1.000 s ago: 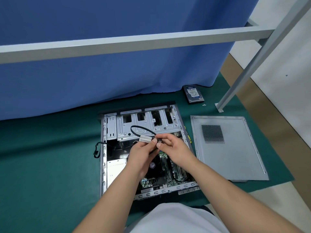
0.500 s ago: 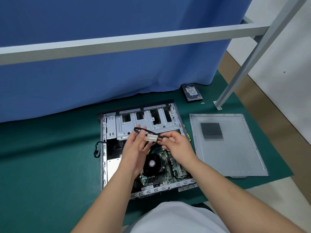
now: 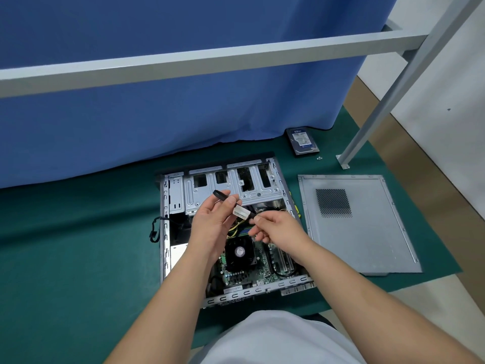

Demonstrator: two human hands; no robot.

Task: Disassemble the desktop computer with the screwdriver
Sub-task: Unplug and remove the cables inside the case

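Observation:
The open desktop case (image 3: 168,206) lies flat on the green mat, showing its motherboard, a black CPU fan (image 3: 239,252) and a silver drive cage (image 3: 231,187). Above it I hold a short black cable (image 3: 220,194) with a white label (image 3: 241,212). My left hand (image 3: 210,222) pinches the folded cable loop between thumb and fingers. My right hand (image 3: 275,228) pinches the cable's other end just right of the label. No screwdriver is in view.
The removed grey side panel (image 3: 359,224) lies to the right of the case. A hard drive (image 3: 301,141) and small screws (image 3: 319,158) sit at the back right by a metal frame leg (image 3: 346,158). A blue curtain hangs behind. A black cable (image 3: 154,229) sticks out on the case's left.
Both hands have folded the black cable into a tighter loop; the left hand rose a little and the loop shrank.

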